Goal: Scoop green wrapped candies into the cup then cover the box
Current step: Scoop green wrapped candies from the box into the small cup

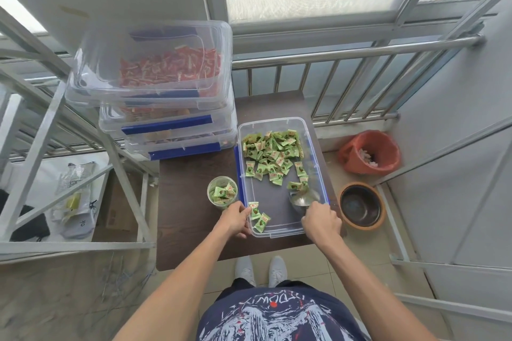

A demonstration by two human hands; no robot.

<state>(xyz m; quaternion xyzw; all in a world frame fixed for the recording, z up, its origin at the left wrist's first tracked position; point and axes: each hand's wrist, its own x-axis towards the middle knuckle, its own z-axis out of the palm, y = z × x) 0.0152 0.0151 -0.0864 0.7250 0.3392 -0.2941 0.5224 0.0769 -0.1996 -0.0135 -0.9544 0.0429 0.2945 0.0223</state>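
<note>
An open clear box (313,147) with blue side clips sits on the dark table, holding many green wrapped candies (270,155) heaped at its far end. A metal scoop (303,198) lies inside near the right wall, touching a few candies; my right hand (321,223) grips its handle. My left hand (235,219) clasps the box's near left corner, beside two loose candies (257,216). A clear cup (222,193) with several green candies stands just left of the box.
A stack of three lidded clear boxes (166,97) with red-wrapped sweets stands at the table's back left. White metal shelving (55,147) is at the left. On the floor right of the table are a brown bowl (361,206) and an orange bin (370,152). A railing runs behind.
</note>
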